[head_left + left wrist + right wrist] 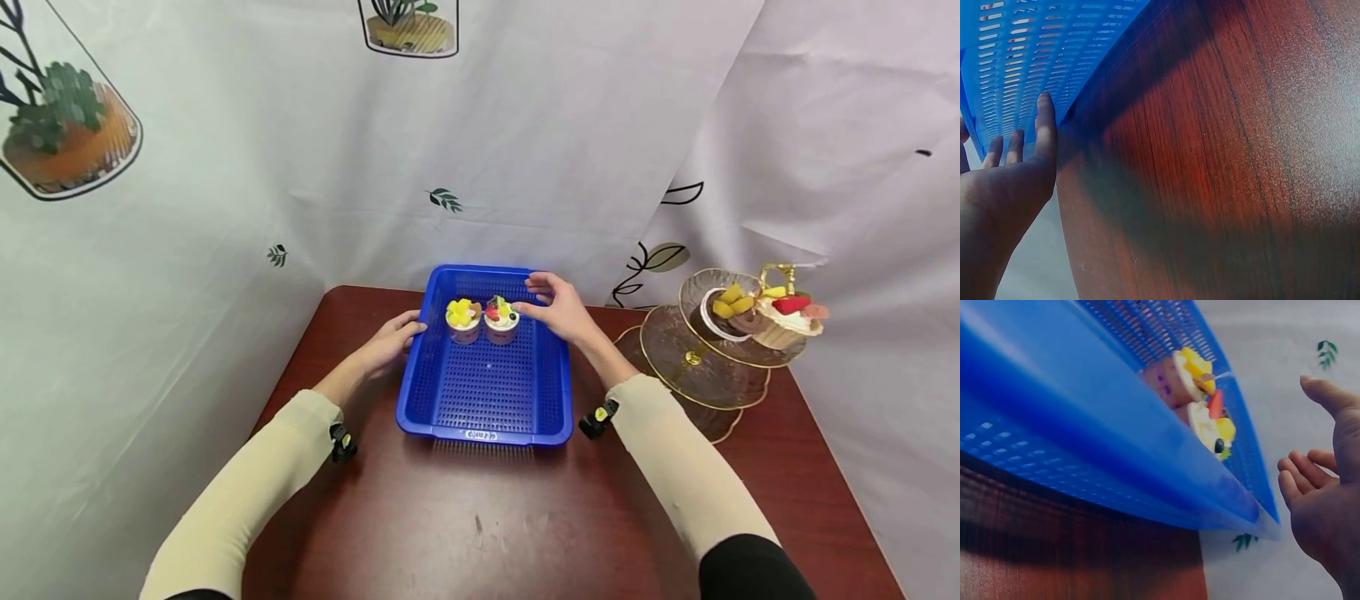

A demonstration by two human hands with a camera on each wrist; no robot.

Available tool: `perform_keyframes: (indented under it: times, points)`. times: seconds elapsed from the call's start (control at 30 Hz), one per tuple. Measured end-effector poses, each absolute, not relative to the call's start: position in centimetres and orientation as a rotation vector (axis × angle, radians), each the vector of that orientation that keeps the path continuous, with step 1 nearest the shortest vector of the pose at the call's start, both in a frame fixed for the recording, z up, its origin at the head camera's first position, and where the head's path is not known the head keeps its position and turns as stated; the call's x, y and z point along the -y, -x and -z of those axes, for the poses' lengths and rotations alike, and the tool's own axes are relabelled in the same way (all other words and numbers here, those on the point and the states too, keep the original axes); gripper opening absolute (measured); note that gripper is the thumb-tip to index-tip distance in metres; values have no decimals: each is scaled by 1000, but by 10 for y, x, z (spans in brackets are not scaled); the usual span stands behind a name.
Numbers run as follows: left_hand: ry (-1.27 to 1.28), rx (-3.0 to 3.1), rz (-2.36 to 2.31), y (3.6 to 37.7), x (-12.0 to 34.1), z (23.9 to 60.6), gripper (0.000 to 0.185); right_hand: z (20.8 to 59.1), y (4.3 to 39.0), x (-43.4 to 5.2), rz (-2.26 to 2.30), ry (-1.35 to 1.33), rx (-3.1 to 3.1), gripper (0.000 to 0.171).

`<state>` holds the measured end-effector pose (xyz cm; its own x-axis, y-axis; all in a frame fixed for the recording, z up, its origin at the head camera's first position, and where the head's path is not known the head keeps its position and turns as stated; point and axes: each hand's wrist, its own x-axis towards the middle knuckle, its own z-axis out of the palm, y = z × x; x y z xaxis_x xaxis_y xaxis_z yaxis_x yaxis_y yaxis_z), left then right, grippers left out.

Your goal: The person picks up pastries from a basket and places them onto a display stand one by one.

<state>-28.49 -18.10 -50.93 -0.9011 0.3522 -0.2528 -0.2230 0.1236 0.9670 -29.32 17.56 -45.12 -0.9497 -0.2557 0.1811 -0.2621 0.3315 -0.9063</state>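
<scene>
A blue basket (487, 392) sits on the bench (525, 517) with two cupcakes at its far end. The right hand (561, 310) hovers just beside the strawberry-topped cupcake (501, 319), its grip apart and holding nothing. The mango-topped cupcake (462, 320) stands touching it. The left hand (390, 342) rests against the basket's left wall, fingers straight.

I read this as a staged recording booth: printed curtain (525, 150) backdrop closes in a wooden surface (525, 517).
</scene>
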Motion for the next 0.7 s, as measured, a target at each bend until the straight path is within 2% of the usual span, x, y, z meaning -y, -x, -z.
perform_keyframes:
  times: [0.7]
  points:
    - [-128,-1973,-1857,282,180,509,47,463,308,-145,-1509,-388,2903,80]
